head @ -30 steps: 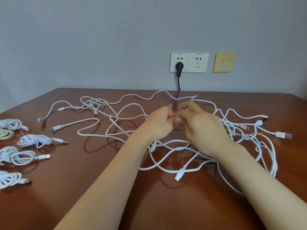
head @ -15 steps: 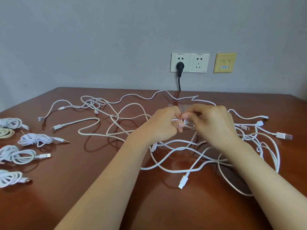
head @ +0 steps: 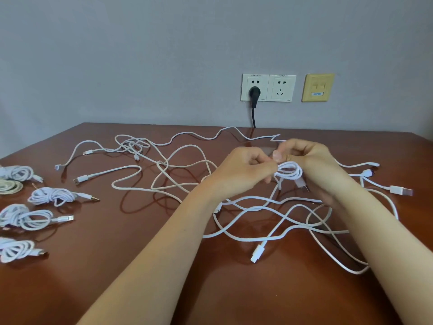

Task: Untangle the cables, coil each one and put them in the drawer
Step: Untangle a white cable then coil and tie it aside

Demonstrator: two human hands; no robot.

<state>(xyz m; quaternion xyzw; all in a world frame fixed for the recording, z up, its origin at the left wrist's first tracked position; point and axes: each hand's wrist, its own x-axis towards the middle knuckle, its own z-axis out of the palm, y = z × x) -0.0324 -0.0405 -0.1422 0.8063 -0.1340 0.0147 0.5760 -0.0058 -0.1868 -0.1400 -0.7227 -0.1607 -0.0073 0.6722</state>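
Both your left hand (head: 243,171) and right hand (head: 315,165) pinch a half-made coil (head: 290,171) just above the tangle (head: 269,214). Left of the tangle lie perhaps five finished coils (head: 50,196); the tangle is not yet sorted, no drawer is visible

Grey wall (head: 140,55), wall sockets (head: 268,87), brown table (head: 117,266)
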